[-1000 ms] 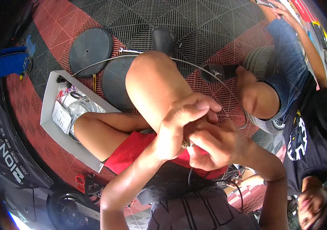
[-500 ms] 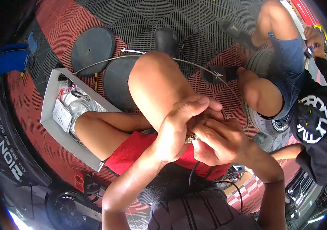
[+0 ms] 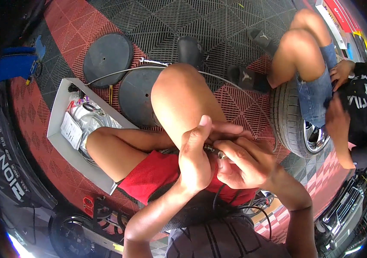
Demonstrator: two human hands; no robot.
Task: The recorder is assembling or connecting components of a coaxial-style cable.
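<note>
Between thumb and forefinger, my right hand (image 3: 252,165) pinches a small, dark, brass-toned metal fitting (image 3: 221,155) with a round hollow end. Its other end points into the palm of my left hand (image 3: 195,161). That hand is turned palm inward, its thumb raised and its fingers stretched out behind the right fingers. Whether the left palm bears on the fitting cannot be made out. Both hands are over my lap, beside my raised knee. A thin grey cable (image 3: 230,84) arcs over the floor and passes behind the hands; whether it joins the fitting is hidden.
An open white box (image 3: 63,144) with plastic-bagged parts lies to the left. Black round discs (image 3: 108,60) and a wrench (image 3: 155,62) are on the tiled floor ahead. At the right, another person sits behind a tyre on a wheel (image 3: 291,120). A blue object (image 3: 13,64) stands far left.
My left thumb has come more upright, and more of the fitting shows between my hands. The person at the right has shifted their legs and lowered their hands toward the wheel.
</note>
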